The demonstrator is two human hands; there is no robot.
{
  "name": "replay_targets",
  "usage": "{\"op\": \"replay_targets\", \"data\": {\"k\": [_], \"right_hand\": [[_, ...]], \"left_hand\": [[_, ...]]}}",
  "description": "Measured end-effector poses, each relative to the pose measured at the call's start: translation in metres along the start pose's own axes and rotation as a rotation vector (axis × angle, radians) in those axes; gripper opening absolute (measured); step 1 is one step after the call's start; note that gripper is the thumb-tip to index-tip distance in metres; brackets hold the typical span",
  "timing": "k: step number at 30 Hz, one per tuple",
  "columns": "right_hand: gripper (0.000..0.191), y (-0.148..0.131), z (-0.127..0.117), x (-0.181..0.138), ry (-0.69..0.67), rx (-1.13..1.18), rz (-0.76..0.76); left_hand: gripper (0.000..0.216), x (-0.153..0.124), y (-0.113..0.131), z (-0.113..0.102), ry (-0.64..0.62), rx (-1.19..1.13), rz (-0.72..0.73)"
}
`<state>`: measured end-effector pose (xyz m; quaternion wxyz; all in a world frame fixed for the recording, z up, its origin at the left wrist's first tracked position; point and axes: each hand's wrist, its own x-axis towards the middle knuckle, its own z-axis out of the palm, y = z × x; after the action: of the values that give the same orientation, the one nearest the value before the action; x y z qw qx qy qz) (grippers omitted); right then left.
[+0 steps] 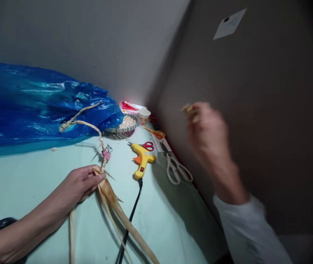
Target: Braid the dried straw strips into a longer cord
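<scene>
Where the table (35, 176) begins at left, a blue bag (43, 106) lies along its back, its crumpled end by the basket (128, 123). The left hand (83, 183) pinches tan strips (111, 196) between thumb and fingers, at the lower end of a twisted cord (86, 123). From there the cord rises, bends sharply back in front of the bag and ends higher up. A pink clip (106, 154) grips it just above the fingertips; below them, the loose strips trail toward the bottom edge, crossing a black lead (136, 203). Another strip (72, 234) shows under the left forearm. Behind the basket is a packet (131, 107), with a cup (144, 116) beside it. The lead runs to a yellow glue gun (143, 161); red scissors (145, 145), orange scissors (159, 135) and white scissors (170, 157) lie near it. Farthest right, the right hand (207, 132), blurred and raised above the table, pinches a tan scrap (190, 111).
</scene>
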<state>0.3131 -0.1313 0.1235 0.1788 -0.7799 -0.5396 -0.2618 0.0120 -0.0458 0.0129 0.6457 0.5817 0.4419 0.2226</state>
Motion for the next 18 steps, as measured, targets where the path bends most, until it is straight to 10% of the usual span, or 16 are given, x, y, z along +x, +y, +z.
{"op": "replay_targets", "data": {"k": [4, 11, 18], "right_hand": [[0.021, -0.039, 0.027, -0.023, -0.226, 0.04, 0.0], [0.02, -0.125, 0.026, -0.071, -0.855, 0.779, -0.147], [0.01, -0.112, 0.029, -0.066, -0.913, 0.939, -0.029]], "left_hand": [[0.041, 0.001, -0.002, -0.003, 0.007, -0.022, -0.061], [0.042, 0.007, -0.01, -0.006, -0.041, -0.006, -0.076], [0.048, 0.003, -0.002, -0.004, 0.03, 0.023, -0.174]]}}
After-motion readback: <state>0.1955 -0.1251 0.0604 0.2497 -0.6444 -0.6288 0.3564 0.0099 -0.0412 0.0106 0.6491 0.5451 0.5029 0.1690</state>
